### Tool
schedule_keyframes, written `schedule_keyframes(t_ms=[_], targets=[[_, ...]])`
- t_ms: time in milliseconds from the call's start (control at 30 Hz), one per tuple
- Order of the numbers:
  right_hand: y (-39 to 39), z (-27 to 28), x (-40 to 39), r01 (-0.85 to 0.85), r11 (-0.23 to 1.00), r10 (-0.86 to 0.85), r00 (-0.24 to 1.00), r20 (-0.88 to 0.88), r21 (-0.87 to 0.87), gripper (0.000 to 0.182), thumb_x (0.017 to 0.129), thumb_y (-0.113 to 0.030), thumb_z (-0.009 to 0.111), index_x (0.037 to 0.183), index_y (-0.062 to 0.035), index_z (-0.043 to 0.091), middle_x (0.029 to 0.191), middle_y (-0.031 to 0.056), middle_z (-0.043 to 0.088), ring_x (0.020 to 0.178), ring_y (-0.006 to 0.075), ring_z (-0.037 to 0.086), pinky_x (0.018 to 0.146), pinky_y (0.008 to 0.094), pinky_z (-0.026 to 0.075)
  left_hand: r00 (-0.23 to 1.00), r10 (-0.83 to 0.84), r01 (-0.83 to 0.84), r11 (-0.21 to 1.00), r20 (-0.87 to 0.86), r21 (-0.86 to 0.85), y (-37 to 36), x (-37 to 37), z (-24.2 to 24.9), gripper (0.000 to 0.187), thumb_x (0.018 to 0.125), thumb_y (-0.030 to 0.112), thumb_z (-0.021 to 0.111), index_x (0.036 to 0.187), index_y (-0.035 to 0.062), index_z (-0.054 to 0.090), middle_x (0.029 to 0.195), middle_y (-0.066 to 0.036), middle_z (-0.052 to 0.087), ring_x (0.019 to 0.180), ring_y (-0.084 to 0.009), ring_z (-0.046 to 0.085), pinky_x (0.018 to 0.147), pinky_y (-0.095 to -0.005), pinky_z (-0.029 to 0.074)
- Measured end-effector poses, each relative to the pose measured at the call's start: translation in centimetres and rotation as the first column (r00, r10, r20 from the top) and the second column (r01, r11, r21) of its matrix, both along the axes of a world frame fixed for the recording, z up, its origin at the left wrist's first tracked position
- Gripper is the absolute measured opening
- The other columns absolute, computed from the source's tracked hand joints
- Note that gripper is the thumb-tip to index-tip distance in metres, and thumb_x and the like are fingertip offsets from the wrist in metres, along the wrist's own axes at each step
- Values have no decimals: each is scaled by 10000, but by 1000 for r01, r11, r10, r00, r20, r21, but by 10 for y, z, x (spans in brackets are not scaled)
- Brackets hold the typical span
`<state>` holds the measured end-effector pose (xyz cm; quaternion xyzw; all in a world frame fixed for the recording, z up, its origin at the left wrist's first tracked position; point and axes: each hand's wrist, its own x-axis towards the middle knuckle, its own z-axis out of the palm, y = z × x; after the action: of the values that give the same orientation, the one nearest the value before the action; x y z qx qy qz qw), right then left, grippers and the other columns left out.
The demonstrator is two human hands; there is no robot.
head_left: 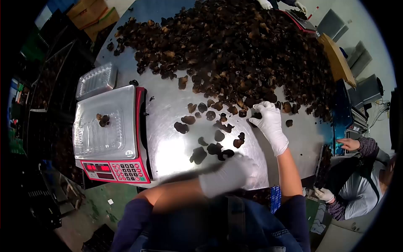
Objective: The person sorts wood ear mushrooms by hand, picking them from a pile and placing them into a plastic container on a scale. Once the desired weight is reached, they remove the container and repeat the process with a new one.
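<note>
My right hand (268,126), in a white glove, reaches to the near edge of a big heap of dark wood ear mushrooms (235,46). Its thumb and fingers curl around a dark mushroom piece (256,115), partly hidden by the glove. Closer to my body, my left hand (230,175), also gloved in white, is smeared by motion, so its fingers cannot be made out. Loose wood ear pieces (198,155) lie on the metal table (168,138) just beyond it. A red-framed scale (113,171) at the left carries a clear plastic tray (105,143) with small mushroom pieces (102,120) in it.
Behind the scale sits another clear plastic tray (97,80). A second scale (300,22) stands at the far right, near another person's gloved hands (266,4). At the right, a seated person (357,189) holds a dark tray (323,166) beside the table edge.
</note>
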<state>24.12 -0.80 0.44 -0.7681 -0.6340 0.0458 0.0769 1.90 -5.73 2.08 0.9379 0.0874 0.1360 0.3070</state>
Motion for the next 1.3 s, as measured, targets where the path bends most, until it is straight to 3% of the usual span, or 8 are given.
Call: schedule_keyframes(t_ms=[167, 233, 400, 533, 567, 767, 967, 1300], targets=[[22, -29, -15, 4, 953, 0, 1000, -15, 302, 303, 712, -305, 778, 943, -113, 736, 1009, 52, 626, 1027, 236, 552, 835, 390, 428, 937, 241, -305, 918, 253, 253, 63, -37, -19, 142, 802, 201, 641, 881, 86, 669, 940, -80, 662, 889, -268, 637, 751, -388, 519], [37, -36, -21, 22, 974, -41, 996, 80, 224, 254, 712, -283, 762, 902, -115, 744, 997, 51, 619, 1017, 229, 545, 828, 397, 418, 864, 493, -502, 859, -102, -101, 72, -47, 10, 157, 825, 200, 641, 926, 89, 683, 946, -92, 668, 914, -290, 634, 777, -395, 518], [20, -36, -10, -55, 900, 46, 998, 32, 432, 91, 753, -165, 704, 792, -83, 695, 926, 38, 615, 953, 246, 559, 789, 405, 405, 835, 549, -545, 819, -29, -180, 82, -71, 1, 208, 846, 199, 661, 1024, 94, 693, 989, -112, 676, 925, -311, 635, 822, -394, 509], [-94, 25, 7, -226, 974, 224, 972, 73, 26, 128, 802, -185, 674, 867, -74, 679, 955, 135, 665, 910, 320, 633, 828, 430, 488, 708, 649, -705, 631, -278, -323, 94, -90, 14, 233, 848, 176, 685, 1044, 50, 688, 978, -140, 679, 902, -324, 659, 802, -387, 529], [-116, 76, -6, -152, 953, 90, 968, -234, -263, 122, 800, -183, 677, 850, -74, 699, 887, 144, 685, 830, 311, 673, 772, 405, 531, 680, 698, -732, 625, -226, -271, 97, -95, 11, 223, 844, 155, 693, 1040, 49, 687, 957, -138, 683, 868, -315, 672, 766, -372, 543], [-156, 67, 12, 96, 943, -45, 985, 167, -318, 95, 788, -196, 726, 805, -114, 771, 750, 156, 680, 682, 312, 678, 649, 389, 540, 678, 734, -735, 675, -37, -70, 122, -83, -6, 238, 826, 140, 702, 1035, 27, 683, 1007, -145, 665, 963, -313, 625, 857, -384, 511], [8, 5, -43, 44, 946, -17, 996, -86, 322, 254, 776, -189, 755, 1014, -117, 709, 895, 98, 669, 813, 291, 663, 714, 376, 531, 668, 744, -744, 668, 15, 22, 122, -82, -17, 269, 815, 138, 711, 1045, 6, 670, 1077, -157, 637, 1044, -341, 577, 922, -406, 474], [-91, 49, -24, -71, 984, 99, 980, -171, 161, 151, 711, -46, 714, 840, -111, 672, 798, 77, 653, 739, 275, 657, 671, 355, 533, 826, 563, -560, 817, 13, 138, 117, -17, -41, 216, 845, 235, 663, 985, 71, 673, 898, -84, 637, 909, -287, 603, 787, -396, 497]])
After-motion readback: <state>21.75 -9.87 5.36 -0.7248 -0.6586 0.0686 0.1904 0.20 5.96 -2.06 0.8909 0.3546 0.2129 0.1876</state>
